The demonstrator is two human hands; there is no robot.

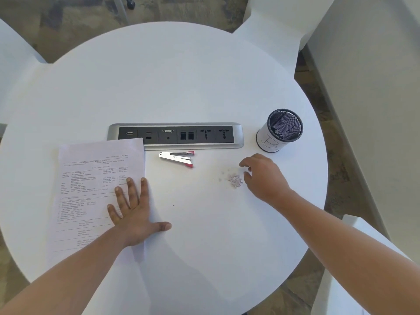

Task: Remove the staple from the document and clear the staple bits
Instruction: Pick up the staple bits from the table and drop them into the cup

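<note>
A printed document [91, 189] lies flat on the left of the round white table [181, 76]. My left hand [134, 212] rests on its right edge, palm down with fingers spread. A silver staple remover with pink tips [178, 158] lies just right of the document's top corner. A small pile of staple bits [235, 180] sits further right, with a few scattered bits to its left. My right hand [263, 176] hovers just right of the pile, fingers loosely curled and holding nothing.
A grey power and data socket strip [176, 135] is set into the table's middle. A black mesh cup with a white label [280, 130] stands at the right, with bits inside. White chairs surround the table.
</note>
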